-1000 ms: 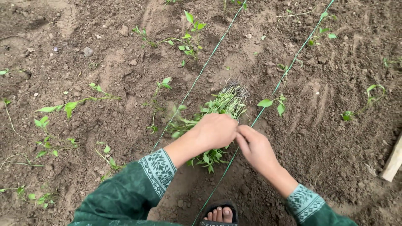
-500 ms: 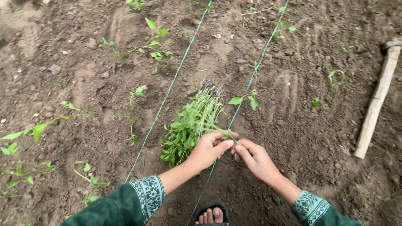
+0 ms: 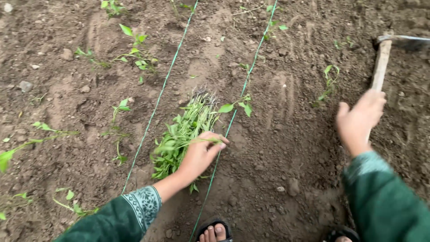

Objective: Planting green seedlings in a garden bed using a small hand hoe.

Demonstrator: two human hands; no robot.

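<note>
Seedling bundle (image 3: pixel 181 134) lies on the soil (image 3: pixel 286 148) between two green strings (image 3: pixel 156 105), long axis diagonal, roots up-right, leaves toward you. Your left hand (image 3: pixel 199 154) covers its near end, fingers pinching one seedling. Your right hand (image 3: pixel 358 118), half open, touches the hoe handle (image 3: pixel 380 67).

Everything is carried by brown, crumbly soil (image 3: pixel 286 134). Two green strings (image 3: pixel 156 103) are stretched across it, side by side. A bundle of small green plants (image 3: pixel 181 134) is laid flat between the strings. Little green plants (image 3: pixel 134 49) are dotted around the soil, some of them flopped over. Small stones (image 3: pixel 67 54) are scattered at the left. A wooden tool handle (image 3: pixel 380 67) is seen at the right.
</note>
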